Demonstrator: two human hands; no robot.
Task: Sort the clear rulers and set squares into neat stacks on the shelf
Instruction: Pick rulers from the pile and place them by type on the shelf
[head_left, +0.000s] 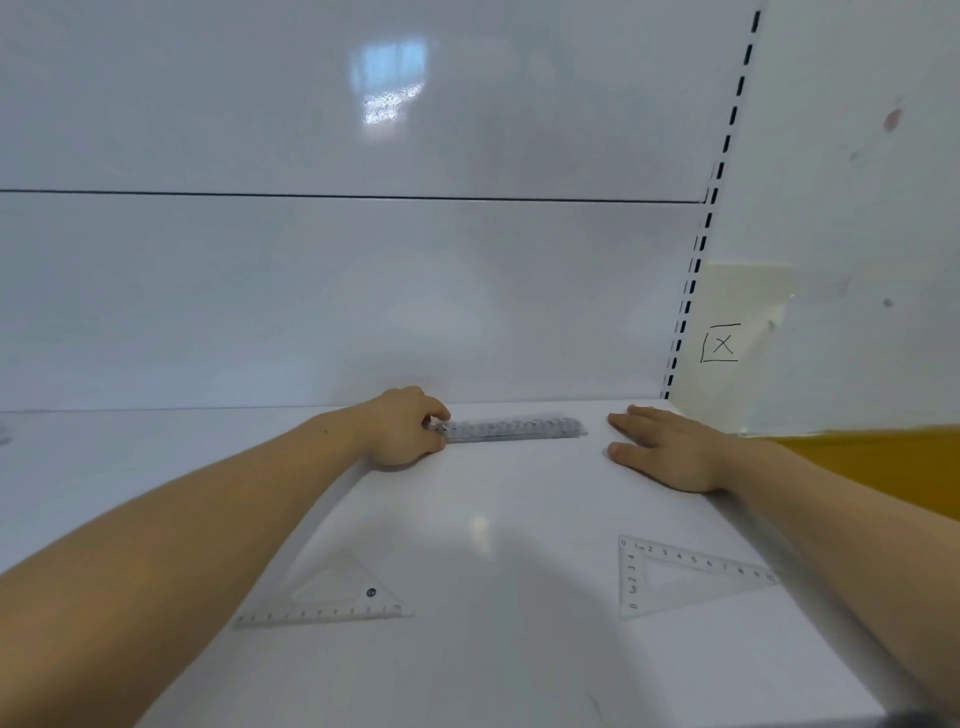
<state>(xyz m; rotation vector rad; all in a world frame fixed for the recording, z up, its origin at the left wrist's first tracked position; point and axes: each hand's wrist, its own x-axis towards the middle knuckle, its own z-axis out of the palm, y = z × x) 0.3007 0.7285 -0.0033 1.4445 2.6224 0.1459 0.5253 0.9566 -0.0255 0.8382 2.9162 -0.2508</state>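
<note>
**While Your Left Hand Pinches the Rulers at the Back Wall, Two Set Squares Lie Up Front**

As you lean over the white shelf (493, 519), your left hand (402, 428) curls its fingers and thumb around the left end of the clear rulers (514, 428). They lie flat, parallel to the back panel (363, 286) and just in front of the seam where it meets the shelf. The rulers are blurred, so their number cannot be told.

Your right hand (662, 449) rests palm down with its fingers straight and lightly spread. Its fingertips are near the rulers' right end and do not touch it.

A broad stretch of bare shelf opens between your forearms, from the rulers forward to the two set squares. The left set square (332, 597) lies flat near the front, with its long edge toward you and its left corner close beside your left forearm. The right set square (675, 571) lies flat well apart from it. Its square corner points to the back left and its slim tip reaches toward your right forearm.

At the back right corner a slotted upright (696, 260) rises, and a paper with a boxed X (722, 343) sits just beyond it. From that corner the shelf's right edge runs forward under your right forearm, with a yellow surface (883, 467) past it.
</note>
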